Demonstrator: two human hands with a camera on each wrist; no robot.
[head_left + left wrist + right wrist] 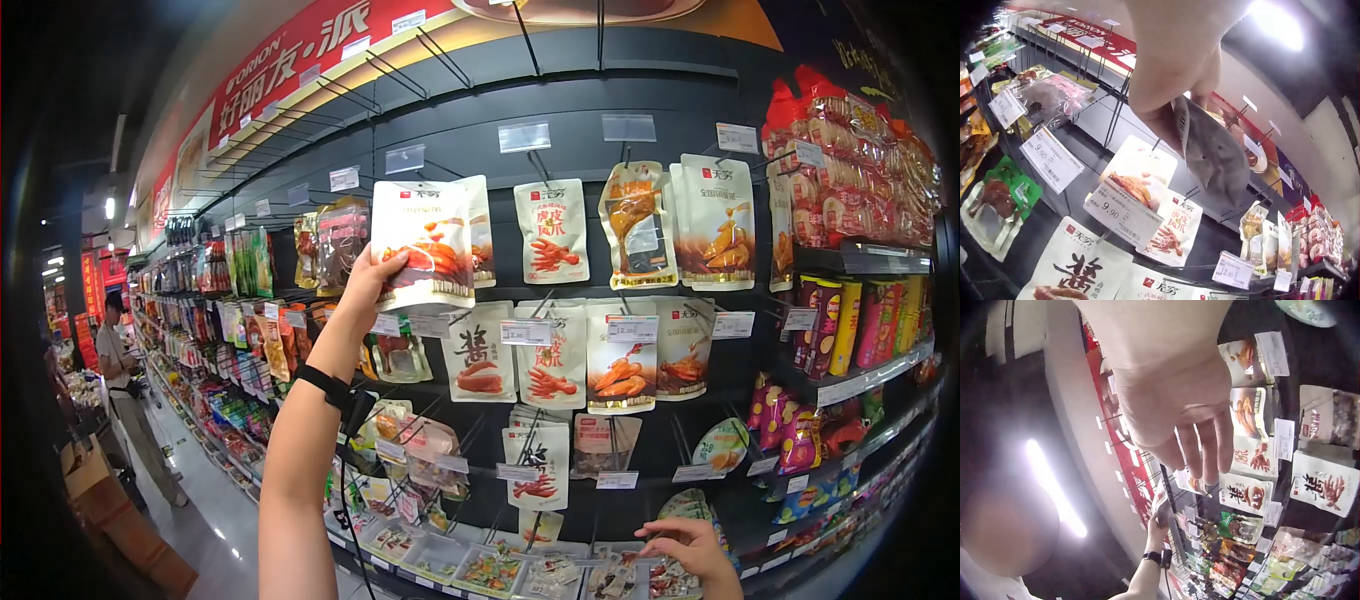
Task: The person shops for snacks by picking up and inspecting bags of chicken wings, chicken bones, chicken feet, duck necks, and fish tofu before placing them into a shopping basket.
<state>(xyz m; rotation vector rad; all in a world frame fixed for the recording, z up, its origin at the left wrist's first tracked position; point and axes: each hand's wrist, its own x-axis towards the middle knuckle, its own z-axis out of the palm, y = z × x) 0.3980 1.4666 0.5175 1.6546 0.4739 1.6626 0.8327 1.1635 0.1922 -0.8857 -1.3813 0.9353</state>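
Observation:
My left hand (372,278) grips a white snack pouch (425,215) by its left edge, thumb across the front, which has a picture of glazed chicken pieces. In the left wrist view the fingers of the left hand (1175,75) pinch the pouch, whose grey side (1213,159) shows. Behind it on the rack hangs a similar pouch (482,235), partly hidden. Low at the right, my right hand (690,550) is held in front of the lower shelf with nothing in it. The right wrist view shows that right hand (1179,406) with its fingers loosely extended.
More pouches hang to the right, among them a chicken feet pouch (552,235) and a drumstick pouch (638,230). Metal hooks and price tags (525,332) stick out from the dark rack. Clear bins (490,568) line the bottom. A person (125,390) stands in the aisle at left.

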